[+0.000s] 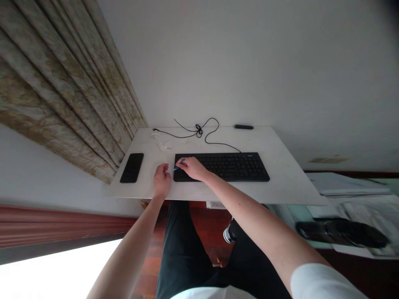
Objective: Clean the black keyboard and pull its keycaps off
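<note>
A black keyboard [230, 166] lies flat on the white table [280, 166]. Over its left end, my right hand [193, 167] is closed on a small blue tool [182, 161], whose pale tip is near the keyboard's left edge. Most of this tool is hidden by my fingers, so its exact kind cannot be made out. My left hand [162, 181] rests on the tabletop just left of the keyboard, with its fingers loosely bent and apart, and nothing visible in them.
A black phone [132, 167] lies at the table's left side. Crumpled white tissue [164, 145] sits behind my left hand. The keyboard's cable [215, 143], partly bundled, runs along the back. A black pen-like object [243, 126] lies by the wall; a patterned curtain [77, 74] hangs at left.
</note>
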Demonstrator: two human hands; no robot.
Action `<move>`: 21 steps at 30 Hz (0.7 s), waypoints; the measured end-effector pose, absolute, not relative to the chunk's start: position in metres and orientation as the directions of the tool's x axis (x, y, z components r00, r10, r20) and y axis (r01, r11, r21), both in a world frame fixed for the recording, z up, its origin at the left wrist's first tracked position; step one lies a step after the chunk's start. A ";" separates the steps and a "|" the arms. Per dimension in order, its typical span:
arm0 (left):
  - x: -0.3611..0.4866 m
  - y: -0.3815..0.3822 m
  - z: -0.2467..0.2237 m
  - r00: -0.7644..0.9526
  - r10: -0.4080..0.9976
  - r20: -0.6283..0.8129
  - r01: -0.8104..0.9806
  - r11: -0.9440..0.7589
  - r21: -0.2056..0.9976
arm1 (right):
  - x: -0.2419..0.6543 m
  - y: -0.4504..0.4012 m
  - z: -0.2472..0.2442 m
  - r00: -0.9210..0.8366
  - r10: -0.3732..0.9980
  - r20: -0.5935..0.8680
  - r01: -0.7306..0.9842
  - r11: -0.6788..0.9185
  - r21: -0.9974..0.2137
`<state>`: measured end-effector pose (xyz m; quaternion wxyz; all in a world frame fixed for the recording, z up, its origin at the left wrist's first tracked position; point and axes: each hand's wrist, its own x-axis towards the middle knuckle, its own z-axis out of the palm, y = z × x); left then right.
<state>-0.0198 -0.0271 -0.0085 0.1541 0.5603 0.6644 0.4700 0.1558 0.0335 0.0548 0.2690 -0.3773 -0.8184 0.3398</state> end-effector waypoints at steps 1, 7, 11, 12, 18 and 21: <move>-0.020 -0.027 -0.008 -0.323 0.891 0.319 0.604 -0.066 0.794 | 0.158 0.033 0.055 -0.566 0.803 0.186 0.439 0.484 -0.757; -0.018 -0.028 -0.004 -0.292 0.920 0.262 0.606 -0.034 0.794 | 0.173 0.032 0.058 -0.555 0.813 0.177 0.488 0.490 -0.722; -0.016 -0.030 -0.001 -0.260 0.943 0.207 0.620 -0.001 0.785 | 0.187 0.032 0.060 -0.555 0.817 0.157 0.520 0.488 -0.701; -0.016 -0.030 0.000 -0.253 0.947 0.199 0.624 0.003 0.781 | 0.191 0.032 0.061 -0.555 0.818 0.152 0.522 0.485 -0.702; -0.015 -0.029 -0.001 -0.232 0.947 0.223 0.637 -0.025 0.770 | 0.190 0.032 0.064 -0.545 0.826 0.144 0.477 0.446 -0.757; -0.016 -0.029 -0.001 -0.216 0.945 0.247 0.635 -0.057 0.771 | 0.174 0.032 0.063 -0.567 0.806 0.170 0.424 0.463 -0.778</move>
